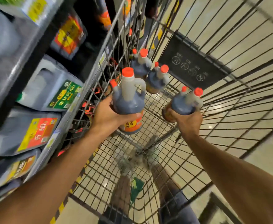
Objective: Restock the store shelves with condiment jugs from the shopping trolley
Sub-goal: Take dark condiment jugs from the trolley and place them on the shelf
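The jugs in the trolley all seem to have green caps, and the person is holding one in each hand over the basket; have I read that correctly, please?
Not quite: the caps are orange-red, not green, as the head view shows. The rest stands: the left hand grips one jug and the right hand grips another jug over the trolley.

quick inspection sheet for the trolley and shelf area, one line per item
surface: wire trolley basket, floor visible through its mesh
job's things: four orange-capped dark jugs; left-hand jug, right-hand jug, two more standing farther in
clutter: nothing seen
grippers: left hand grips one jug's body; right hand grips another from below
cables: nothing seen
surroundings: shelves on the left stocked with large labelled jugs; tiled floor
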Available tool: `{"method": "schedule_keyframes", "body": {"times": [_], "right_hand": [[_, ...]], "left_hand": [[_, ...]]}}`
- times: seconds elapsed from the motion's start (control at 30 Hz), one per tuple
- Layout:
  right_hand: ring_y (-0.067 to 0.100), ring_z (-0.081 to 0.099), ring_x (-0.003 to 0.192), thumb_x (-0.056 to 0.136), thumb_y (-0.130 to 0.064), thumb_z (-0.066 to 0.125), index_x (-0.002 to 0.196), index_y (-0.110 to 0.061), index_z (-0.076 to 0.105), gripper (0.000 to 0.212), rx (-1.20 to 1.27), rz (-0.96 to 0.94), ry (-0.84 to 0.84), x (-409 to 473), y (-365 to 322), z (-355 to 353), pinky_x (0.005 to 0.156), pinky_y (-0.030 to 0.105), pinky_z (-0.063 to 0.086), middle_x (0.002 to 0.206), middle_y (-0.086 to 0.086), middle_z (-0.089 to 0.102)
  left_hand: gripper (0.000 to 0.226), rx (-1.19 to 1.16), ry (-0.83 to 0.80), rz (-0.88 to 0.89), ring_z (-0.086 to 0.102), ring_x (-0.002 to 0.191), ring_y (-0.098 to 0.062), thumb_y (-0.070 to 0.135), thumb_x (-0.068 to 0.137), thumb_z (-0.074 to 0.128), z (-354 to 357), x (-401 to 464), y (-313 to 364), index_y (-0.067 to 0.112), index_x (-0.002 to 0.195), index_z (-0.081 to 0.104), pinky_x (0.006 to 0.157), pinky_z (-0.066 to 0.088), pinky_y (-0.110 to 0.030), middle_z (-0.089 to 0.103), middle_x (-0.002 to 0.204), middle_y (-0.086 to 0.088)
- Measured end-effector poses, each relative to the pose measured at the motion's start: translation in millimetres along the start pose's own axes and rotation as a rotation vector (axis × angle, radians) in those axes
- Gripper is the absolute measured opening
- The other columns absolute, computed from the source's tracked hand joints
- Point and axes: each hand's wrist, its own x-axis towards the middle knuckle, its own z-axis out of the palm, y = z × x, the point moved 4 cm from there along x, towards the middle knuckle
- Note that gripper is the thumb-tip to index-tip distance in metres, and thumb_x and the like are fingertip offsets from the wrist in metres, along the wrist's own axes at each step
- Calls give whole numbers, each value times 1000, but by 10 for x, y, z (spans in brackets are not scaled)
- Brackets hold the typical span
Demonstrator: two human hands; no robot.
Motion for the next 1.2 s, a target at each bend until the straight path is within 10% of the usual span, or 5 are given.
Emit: {"method": "schedule_keyframes", "body": {"times": [0.2, 0.37, 0.53, 0.7, 1.2], "right_hand": [[9, 66, 98, 52, -58, 92, 118, -24, 57, 82, -133, -200, -286, -788, -871, -489, 85, 26, 55, 108, -9, 68], [1, 65, 92, 54, -65, 87, 117, -25, 57, 81, -136, -313, -306, -1565, -1586, -1080, 83, 26, 54, 102, -14, 67], [-8, 65, 90, 68, -41, 91, 126, -18, 57, 71, -96, -435, -286, -2242, -2032, -1618, 80, 11, 53, 106, -15, 67], [12, 70, 94, 56, -74, 81, 121, -26, 60, 83, -189, -573, -184, -2726, -2184, -1899, 83, 40, 61, 105, -8, 72], [15, 70, 97, 54, -75, 82, 115, -23, 64, 81, -161, -982, -565, -3308, -3009, -1847, 81, 43, 60, 106, -7, 73]], "left_hand": [[80, 50, 54, 31, 66, 98, 8, 53, 35, 93, -379, -681, 665, 32, 106, 64, 87, 55, -23, 71, 104, 17], [62, -36, 85, 65, 58, 83, 11, 4, 61, 93, -640, -1434, 1328, 16, 111, 58, 77, 50, -3, 61, 102, 17], [59, 35, 131, 184, 62, 83, 20, 24, 52, 96, -894, -1992, 1582, 22, 103, 66, 66, 47, -3, 67, 99, 19], [59, -20, 155, 241, 61, 85, 21, 17, 55, 97, -1027, -2280, 1737, 30, 100, 62, 67, 47, -3, 67, 100, 21], [92, -68, 692, 287, 61, 99, 9, 50, 45, 90, -1639, -4049, 2007, 25, 128, 59, 81, 51, -13, 64, 121, 18]]}}
